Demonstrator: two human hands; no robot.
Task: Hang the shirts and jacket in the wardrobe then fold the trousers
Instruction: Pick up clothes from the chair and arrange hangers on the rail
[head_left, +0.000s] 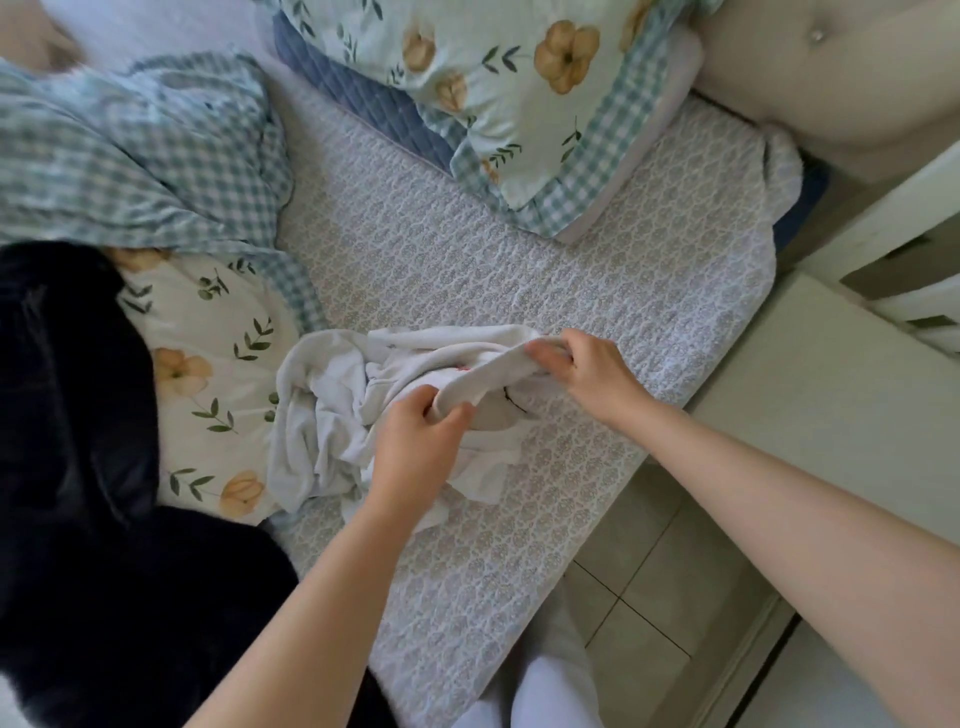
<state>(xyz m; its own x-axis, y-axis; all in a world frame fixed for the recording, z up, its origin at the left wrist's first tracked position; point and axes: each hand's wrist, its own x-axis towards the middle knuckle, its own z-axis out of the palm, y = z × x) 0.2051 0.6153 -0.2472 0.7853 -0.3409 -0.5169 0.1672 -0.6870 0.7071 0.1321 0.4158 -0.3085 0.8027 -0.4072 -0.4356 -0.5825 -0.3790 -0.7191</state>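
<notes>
White shirt (332, 415), crumpled, shape unclear; neckband pinched by left hand (415, 447) and right hand (587, 374).

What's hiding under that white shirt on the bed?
The white shirt lies bunched on the patterned bed cover, one edge over the flowered blanket. The left hand and right hand grip it. Anything beneath its folds is covered.

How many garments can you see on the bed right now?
2: a crumpled white cotton shirt at centre, gripped by the left hand and right hand; a dark navy fabric heap at far left, which may hide further pieces.
</notes>
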